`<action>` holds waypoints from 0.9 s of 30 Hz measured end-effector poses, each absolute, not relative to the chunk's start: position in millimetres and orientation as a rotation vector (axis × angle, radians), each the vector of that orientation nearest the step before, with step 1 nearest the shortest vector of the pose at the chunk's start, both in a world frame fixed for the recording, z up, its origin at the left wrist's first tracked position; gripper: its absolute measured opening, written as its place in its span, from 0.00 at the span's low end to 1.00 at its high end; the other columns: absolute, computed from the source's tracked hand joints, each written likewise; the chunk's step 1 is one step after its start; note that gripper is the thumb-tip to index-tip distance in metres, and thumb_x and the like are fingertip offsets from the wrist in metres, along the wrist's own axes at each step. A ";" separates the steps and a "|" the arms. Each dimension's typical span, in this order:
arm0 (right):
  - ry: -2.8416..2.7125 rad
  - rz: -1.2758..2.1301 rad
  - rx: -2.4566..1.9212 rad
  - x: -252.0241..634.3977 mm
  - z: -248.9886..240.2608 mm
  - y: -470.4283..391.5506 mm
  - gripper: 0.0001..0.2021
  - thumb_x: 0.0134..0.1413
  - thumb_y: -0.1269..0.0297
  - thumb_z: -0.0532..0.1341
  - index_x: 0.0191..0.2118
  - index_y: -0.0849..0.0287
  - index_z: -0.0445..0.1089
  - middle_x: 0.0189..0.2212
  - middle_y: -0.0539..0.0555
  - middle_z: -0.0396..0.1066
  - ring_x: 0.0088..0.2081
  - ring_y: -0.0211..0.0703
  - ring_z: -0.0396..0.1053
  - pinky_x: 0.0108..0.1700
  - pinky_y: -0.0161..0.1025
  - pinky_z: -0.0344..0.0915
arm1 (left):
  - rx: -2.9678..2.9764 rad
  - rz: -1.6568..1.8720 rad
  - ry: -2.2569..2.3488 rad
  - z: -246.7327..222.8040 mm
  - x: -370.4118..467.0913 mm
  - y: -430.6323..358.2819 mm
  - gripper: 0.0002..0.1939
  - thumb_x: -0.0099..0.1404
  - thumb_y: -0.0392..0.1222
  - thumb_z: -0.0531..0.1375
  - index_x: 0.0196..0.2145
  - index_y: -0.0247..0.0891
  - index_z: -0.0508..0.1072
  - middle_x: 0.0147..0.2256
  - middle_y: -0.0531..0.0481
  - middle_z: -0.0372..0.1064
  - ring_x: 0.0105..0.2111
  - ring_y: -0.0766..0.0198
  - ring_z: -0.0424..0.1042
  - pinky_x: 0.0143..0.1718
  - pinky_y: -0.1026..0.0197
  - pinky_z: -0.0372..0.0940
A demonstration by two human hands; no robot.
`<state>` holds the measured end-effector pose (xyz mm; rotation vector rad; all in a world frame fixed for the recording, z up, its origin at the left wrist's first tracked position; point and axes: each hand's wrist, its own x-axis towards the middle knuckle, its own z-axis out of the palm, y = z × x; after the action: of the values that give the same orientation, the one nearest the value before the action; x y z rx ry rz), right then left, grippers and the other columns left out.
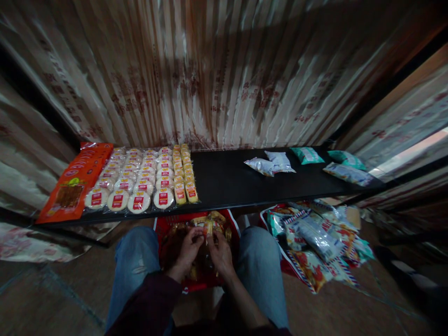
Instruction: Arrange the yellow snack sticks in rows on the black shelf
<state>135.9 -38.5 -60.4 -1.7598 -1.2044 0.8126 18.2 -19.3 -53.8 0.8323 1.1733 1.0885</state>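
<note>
Between two denim-clad knees [136, 254], a red basket [198, 285] is seen at the near side, partly filled with small yellow-brown wrapped pieces [217, 217]. Over it, a small packet [209, 227] is held up by both hands: it is pinched at its left side by the closed fingertips of the left hand [190, 248] and at its right by those of the right hand [220, 252]. The packet is slim and yellowish, with an orange-red patch; no writing can be made out on it.

To the right, a second red basket [287, 265] is heaped with glossy bags [315, 235], on which large red lettering and striped edges are seen, too blurred to be read.

Beyond the baskets, a black shelf [224, 182] is stocked. At its left, an orange bag [75, 182] is laid, marked with pale printing and a yellow-green emblem. Beside it, round white cakes [140, 201] are set in four rows; their red labels bear characters too small to be read. Two rows of yellow packs [180, 192] follow, similarly labelled. White bags [280, 161] and green bags [307, 156] are placed at the right.

At the far side, a pleated curtain [210, 84] is hung, printed with reddish flowers and illegible columns of characters.
</note>
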 end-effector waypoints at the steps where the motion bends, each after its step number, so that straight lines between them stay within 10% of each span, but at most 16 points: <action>1: -1.202 0.807 -1.753 136.2 -59.2 -38.4 0.20 0.52 0.49 0.55 0.43 0.57 0.73 0.43 0.60 0.74 0.46 0.55 0.72 0.50 0.48 0.65 | 0.853 1.093 1.180 -52.7 18.7 -19.1 0.09 0.50 0.36 0.64 0.33 0.38 0.75 0.35 0.46 0.72 0.39 0.59 0.69 0.47 0.58 0.61; 11: -1.219 0.714 -1.639 137.4 -44.2 -39.2 0.26 0.58 0.50 0.51 0.56 0.61 0.63 0.53 0.63 0.68 0.54 0.53 0.66 0.57 0.51 0.61 | 1.078 1.159 1.193 -33.5 24.1 -15.5 0.14 0.54 0.34 0.59 0.40 0.39 0.73 0.39 0.45 0.72 0.39 0.60 0.69 0.46 0.58 0.62; 27: -1.252 0.635 -1.492 150.2 -2.1 34.2 0.18 0.58 0.53 0.53 0.48 0.59 0.65 0.44 0.59 0.72 0.45 0.47 0.71 0.49 0.44 0.66 | 1.360 1.136 1.346 19.5 41.6 36.2 0.20 0.58 0.29 0.51 0.46 0.39 0.71 0.46 0.47 0.72 0.41 0.65 0.71 0.48 0.59 0.65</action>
<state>150.2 34.2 -2.1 -1.4921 -1.2520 0.6349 41.6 36.2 19.5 1.3603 1.3463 1.1360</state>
